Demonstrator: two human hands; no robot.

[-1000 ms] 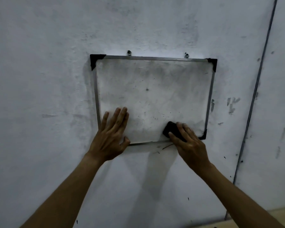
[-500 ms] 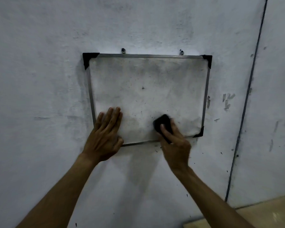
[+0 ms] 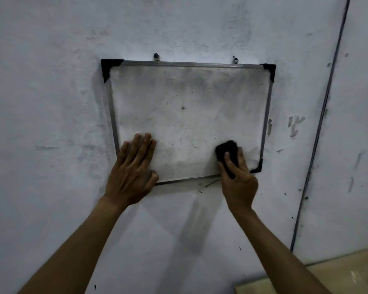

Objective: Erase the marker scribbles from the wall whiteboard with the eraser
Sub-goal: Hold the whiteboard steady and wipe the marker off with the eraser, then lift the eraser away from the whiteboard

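1. Right hand (image 3: 239, 181) has thumb and fingers wrapped around the black eraser (image 3: 226, 152), pushing it onto the whiteboard (image 3: 189, 115) near the bottom-right corner.
2. Left hand (image 3: 132, 172) is flat, fingers straight and close together, pressed on the board's bottom-left corner.
3. Board surface is just grey smudges and specks, hanging on a scuffed wall (image 3: 51, 102).

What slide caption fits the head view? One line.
Right hand rubs eraser across smudged whiteboard; left hand braces it.
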